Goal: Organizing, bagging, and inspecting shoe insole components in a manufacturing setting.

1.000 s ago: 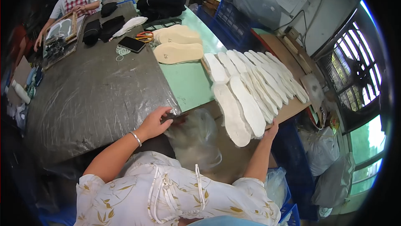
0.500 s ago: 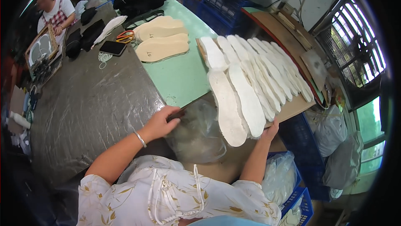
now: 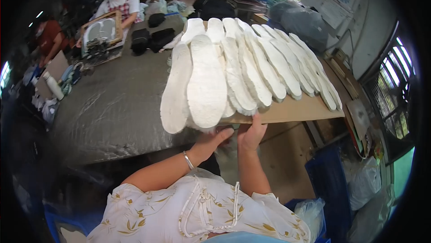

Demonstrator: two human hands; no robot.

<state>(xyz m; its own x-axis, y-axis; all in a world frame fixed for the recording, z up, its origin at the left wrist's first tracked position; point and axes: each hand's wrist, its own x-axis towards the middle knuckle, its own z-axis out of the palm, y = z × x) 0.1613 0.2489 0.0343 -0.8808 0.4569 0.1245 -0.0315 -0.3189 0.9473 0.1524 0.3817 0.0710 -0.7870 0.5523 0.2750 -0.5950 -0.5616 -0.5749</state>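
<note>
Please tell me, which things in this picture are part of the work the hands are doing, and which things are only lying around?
Part of the work:
- left hand and right hand, under the near edge of the board
- brown board, lifted
- white insoles in an overlapping row on it

Only lying around:
- grey table
- black items at its far end
- white bottle
- blue crate

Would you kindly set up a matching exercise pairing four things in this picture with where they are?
Things:
1. white insoles
2. cardboard board
3. silver bracelet
4. white bottle

Places:
A. on the left wrist
B. far left, at the table's edge
C. overlapping in a row on the board
D. lifted on both hands, under the insoles

Pairs: 1-C, 2-D, 3-A, 4-B
</note>
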